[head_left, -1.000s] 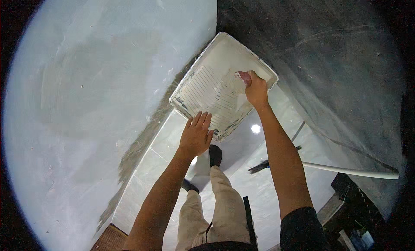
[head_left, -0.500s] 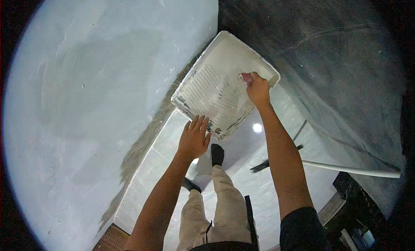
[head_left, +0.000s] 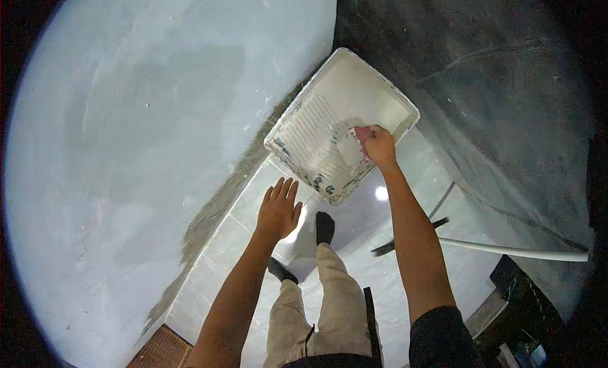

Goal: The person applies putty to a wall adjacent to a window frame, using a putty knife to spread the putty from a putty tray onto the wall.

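- Two bare hands are at work; the right hand (head_left: 381,146) has its fingers clamped on a red tool (head_left: 363,135), their tips mostly hidden under the knuckles.
- The tool's kind is hard to make out: its pale, smeared edge blends into the tray (head_left: 307,124), and the fist covers the grip.
- The left hand (head_left: 277,213) is empty, back upward, its fingers extended and slightly apart, thumb standing away; the palm is hidden. It hangs at the tray's seven o'clock, just outside the rim.
- The tray lies at one o'clock from mid-view, ribbed and paint-crusted, with the tool inside toward four o'clock. What bears its weight is out of sight.
- From the tray, a pale wall (head_left: 126,178) fills nine o'clock and a dark wall (head_left: 456,64) two o'clock, both lost in the lens's black edge.
- At six o'clock come two dark socks (head_left: 325,227) and light trousers (head_left: 342,285), cut off below.
- At five o'clock, the right forearm (head_left: 418,247) hides the middle of a black brush (head_left: 384,248); a white pole (head_left: 513,246) emerges beyond.
- Clutter (head_left: 532,304) past the pole is too dim to tell.
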`<state>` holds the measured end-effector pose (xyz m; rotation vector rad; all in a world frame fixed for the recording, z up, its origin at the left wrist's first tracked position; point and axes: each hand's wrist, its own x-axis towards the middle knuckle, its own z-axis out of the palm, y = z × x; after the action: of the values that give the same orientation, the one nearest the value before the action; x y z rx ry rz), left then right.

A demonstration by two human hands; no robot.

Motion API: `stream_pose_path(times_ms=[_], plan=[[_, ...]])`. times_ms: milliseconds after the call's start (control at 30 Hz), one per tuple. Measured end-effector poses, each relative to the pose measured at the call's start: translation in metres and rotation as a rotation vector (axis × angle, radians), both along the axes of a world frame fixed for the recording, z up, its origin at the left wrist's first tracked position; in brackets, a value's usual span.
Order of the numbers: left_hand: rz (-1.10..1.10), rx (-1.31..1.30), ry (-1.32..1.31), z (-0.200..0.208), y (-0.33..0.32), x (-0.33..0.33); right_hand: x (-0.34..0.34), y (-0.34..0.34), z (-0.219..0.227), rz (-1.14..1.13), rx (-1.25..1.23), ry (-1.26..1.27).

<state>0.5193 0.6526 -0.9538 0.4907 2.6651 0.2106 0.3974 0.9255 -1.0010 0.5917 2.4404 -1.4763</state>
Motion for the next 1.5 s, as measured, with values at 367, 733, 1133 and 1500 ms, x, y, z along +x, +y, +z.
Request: stream_pose_path(times_ms=[367, 733, 1133, 1500], plan=[[-0.019, 0.045, 0.324, 0.066, -0.024, -0.027, 0.008, -0.025, 0.042, -0.227, -1.011, 0.073], [0.007, -0.058, 0.794, 0.217, -0.057, -0.034, 0.013, -0.093, 0.192, -0.185, -1.200, 0.260], [0.025, -0.219, 1.247, 0.398, -0.073, 0.072, 0.100, -0.135, 0.389, 0.344, -1.562, 0.559], [0.146, -0.434, 1.513, 0.431, 0.053, 0.265, 0.260, -0.030, 0.419, 0.601, -1.678, 0.588]])
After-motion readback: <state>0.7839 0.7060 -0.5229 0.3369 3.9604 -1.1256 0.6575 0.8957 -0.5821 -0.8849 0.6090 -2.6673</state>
